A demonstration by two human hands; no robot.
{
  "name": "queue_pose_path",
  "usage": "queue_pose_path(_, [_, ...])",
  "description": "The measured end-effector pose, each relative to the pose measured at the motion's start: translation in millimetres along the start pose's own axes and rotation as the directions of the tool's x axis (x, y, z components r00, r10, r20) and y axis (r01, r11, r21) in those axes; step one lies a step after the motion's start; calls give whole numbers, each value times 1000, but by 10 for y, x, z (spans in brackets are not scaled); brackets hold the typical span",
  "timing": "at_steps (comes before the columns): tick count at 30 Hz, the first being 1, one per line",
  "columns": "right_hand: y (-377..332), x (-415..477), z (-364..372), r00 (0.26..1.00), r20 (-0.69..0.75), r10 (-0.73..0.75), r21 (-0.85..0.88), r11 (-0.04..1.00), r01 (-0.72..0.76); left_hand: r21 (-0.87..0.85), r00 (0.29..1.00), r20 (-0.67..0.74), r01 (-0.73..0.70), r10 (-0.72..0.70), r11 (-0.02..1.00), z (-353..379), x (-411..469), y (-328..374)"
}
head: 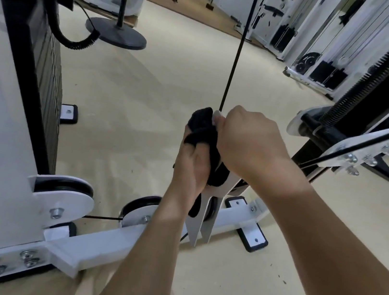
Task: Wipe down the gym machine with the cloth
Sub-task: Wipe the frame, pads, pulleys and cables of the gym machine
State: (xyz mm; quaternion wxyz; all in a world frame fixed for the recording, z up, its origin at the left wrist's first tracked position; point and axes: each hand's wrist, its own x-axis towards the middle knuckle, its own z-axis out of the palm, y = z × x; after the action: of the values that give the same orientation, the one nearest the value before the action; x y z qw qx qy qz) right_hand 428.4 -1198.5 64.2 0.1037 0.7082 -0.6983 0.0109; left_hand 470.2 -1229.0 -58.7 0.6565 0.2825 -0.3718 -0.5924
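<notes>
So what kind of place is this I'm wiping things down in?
A gym, most likely: the cable by the cloth runs to pulleys on a white frame, and weight stacks stand along the far wall.

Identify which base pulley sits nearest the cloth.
The rightmost pulley, between the upright white plates, with the cloth hanging against them. The left pulley and middle pulley sit farther away.
</notes>
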Motion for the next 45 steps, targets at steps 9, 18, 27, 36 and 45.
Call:
queue_pose_path(9, [9, -25, 3, 996, 25, -89, -78, 993, 91, 169, 928, -241, 330, -286, 929, -826, -200, -712])
queue_pose_path(18, [5, 49, 60, 994, -14, -107, -112, 988, 105, 209, 935, -353, 103, -23, 973, -182, -814, -439])
queue_pose_path(27, [-67, -13, 43, 991, -25, -130, -68, 989, 128, 284, 919, -353, -73, 175, 956, -170, -676, -568])
queue_pose_path(36, [31, -80, 63, 980, -103, -168, -8, 986, 168, 20, 800, -524, 354, -292, 935, -191, -972, -852])
queue_pose_path(45, [31, -4, 61, 994, -18, -108, -89, 990, 106, 413, 776, -619, 192, 120, 890, -521, -1166, -302])
